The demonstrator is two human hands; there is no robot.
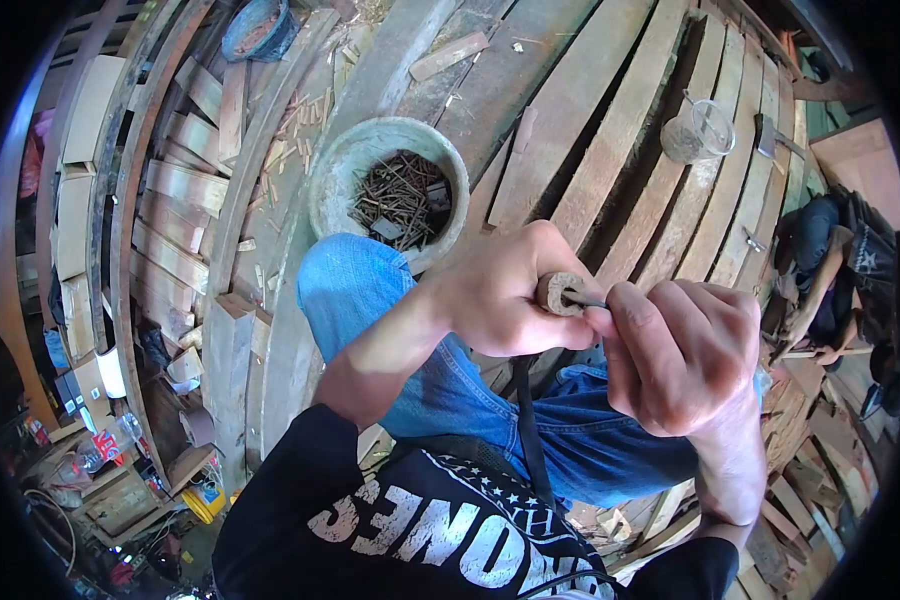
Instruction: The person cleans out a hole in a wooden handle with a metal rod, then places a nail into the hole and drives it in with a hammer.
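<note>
One stubby, round brown piece point(552, 291) is sitting between the two hands, above the lap and just beyond the knees' blue denim jeans point(470, 400). The left grip point(510, 298) is wrapping it, fingers curled and thumb side pressing, so that only its rough end is showing. The right grip point(685, 350) is pinching a thin, dark metal shaft point(592, 302) between thumb and forefinger, its inner end meeting the dark hollow in that end face; how deep it is reaching, I cannot tell.

The stub is looking light and fairly stiff, its dry, grainy surface probably giving good friction; whether it is wood or cork is staying unclear. Its rim is perhaps prone to crumbling, so the thick side is offering the safer hold. The shaft is seeming hard, smooth and narrow, likely to be rolling in loose fingers, and best held close to the stub.

Nearby, a round, pale-crusted bucket point(325, 190) is holding a tangle of rusty-looking nails point(400, 195). Long, rough-sawn planks point(575, 110) are lying with dark gaps between some, supporting a clear, rounded plastic container point(712, 130).
</note>
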